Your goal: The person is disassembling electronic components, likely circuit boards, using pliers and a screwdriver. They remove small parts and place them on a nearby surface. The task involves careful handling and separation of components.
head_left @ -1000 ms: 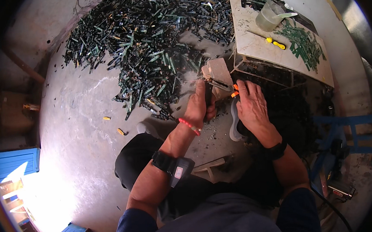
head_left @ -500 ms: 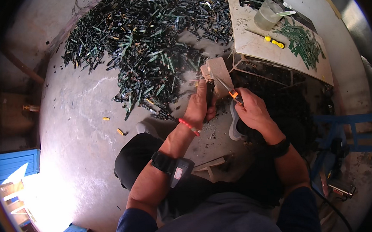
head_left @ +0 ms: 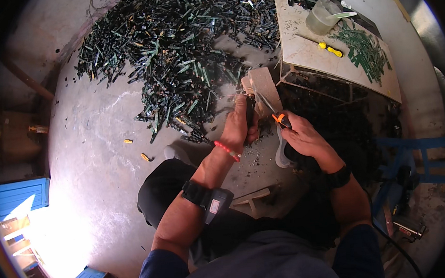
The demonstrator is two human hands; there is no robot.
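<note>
My left hand point(head_left: 236, 126) is closed around a dark, narrow strip-like piece point(head_left: 250, 109), holding it upright against the left side of a pale tan block point(head_left: 266, 80). My right hand point(head_left: 306, 137) grips a screwdriver point(head_left: 281, 119) with an orange and black handle. Its thin metal shaft slants up and left across the block, and the tip is close to the top of the dark piece; whether they touch is unclear. Small dark crumbs point(head_left: 255, 156) lie on the floor below my left hand.
A large heap of dark and green strips point(head_left: 175, 54) spreads over the floor ahead. At right, a low white-topped table point(head_left: 298, 46) carries a clear jug point(head_left: 321, 19), a yellow-handled screwdriver point(head_left: 332, 50) and green strips point(head_left: 367, 59). Yellow bits point(head_left: 145, 157) lie on the floor at left.
The screwdriver handle and my right hand have shifted slightly, with the handle a little lower. My left hand still holds the dark piece at the block.
</note>
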